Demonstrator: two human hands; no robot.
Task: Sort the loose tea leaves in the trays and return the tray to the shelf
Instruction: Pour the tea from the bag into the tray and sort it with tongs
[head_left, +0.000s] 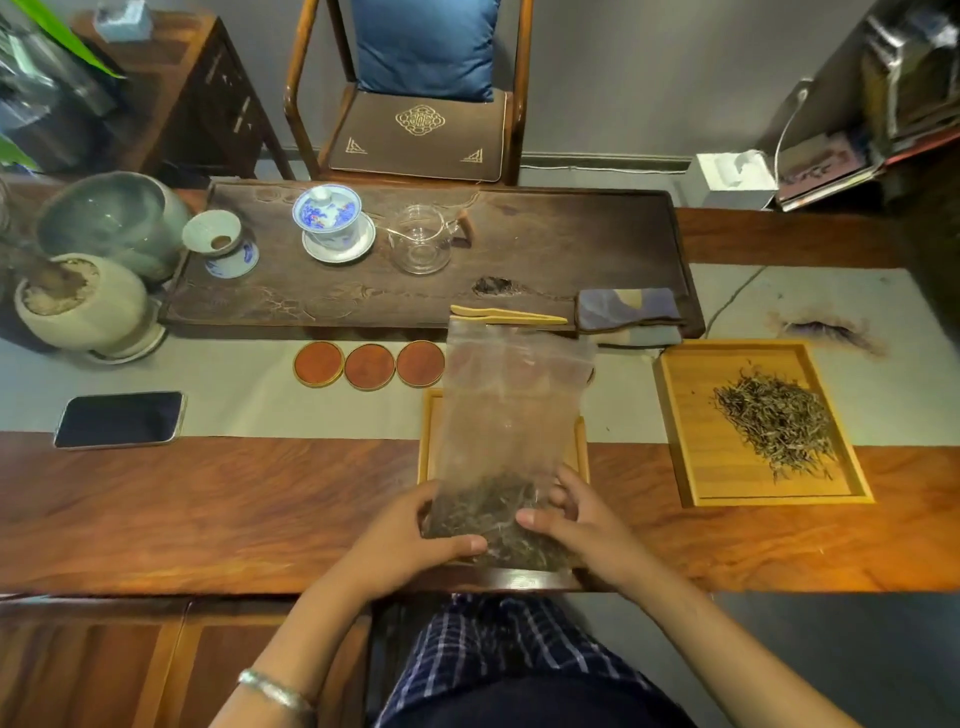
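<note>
While both hands grip bag (511, 415) bottom, left hand (410, 540) and right hand (582, 519) pinching sides, bag stands over near tray (427, 441). Tip slow, keep mouth over tray. Other tray (675, 415) with tea (774, 421) sits right.

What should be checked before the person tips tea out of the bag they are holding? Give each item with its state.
1. Both hands on the plastic bag: ok; left hand and right hand grip its lower end.
2. Tea sits in the bag's near end: ok.
3. Bag mouth open: cannot tell; the far end looks flat.
4. Near tray lies under the bag: ok, mostly hidden.
5. Near tray free of leaves: cannot tell.
6. Right tray holds its tea pile apart from the bag: ok.
</note>
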